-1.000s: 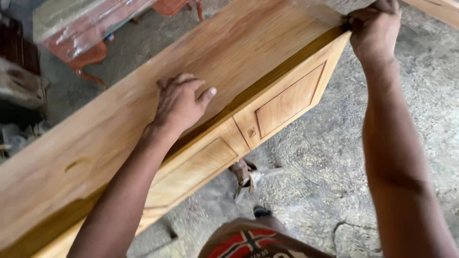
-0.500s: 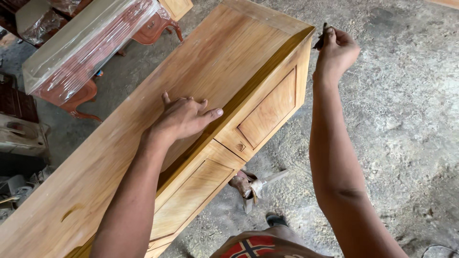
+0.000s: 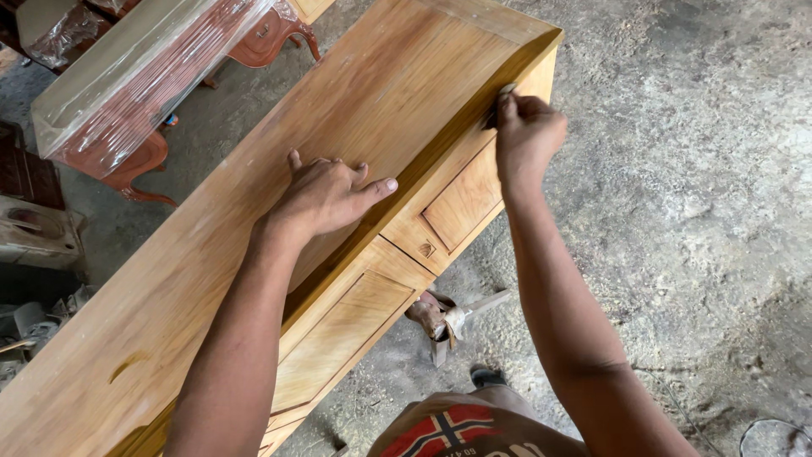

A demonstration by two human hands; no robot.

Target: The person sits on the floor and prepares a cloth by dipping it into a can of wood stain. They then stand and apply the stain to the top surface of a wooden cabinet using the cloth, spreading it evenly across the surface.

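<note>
Sanding the wooden cabinet (image 3: pixel 254 254) standing on the concrete floor (image 3: pixel 677 211): left hand (image 3: pixel 326 195) flat, fingers spread on its top, right hand (image 3: pixel 529 127) pinching a small sanding pad (image 3: pixel 499 106) against the top's front edge near the far corner, probably needing steady strokes along that edge.

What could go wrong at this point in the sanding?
The right hand presses a small abrasive piece on the cabinet edge; fingertips lie beside the sharp corner and might scrape or catch splinters. The left hand leans flat on the dusty top and may slip. A foot stands by a tool on the floor, a likely tripping point.
</note>
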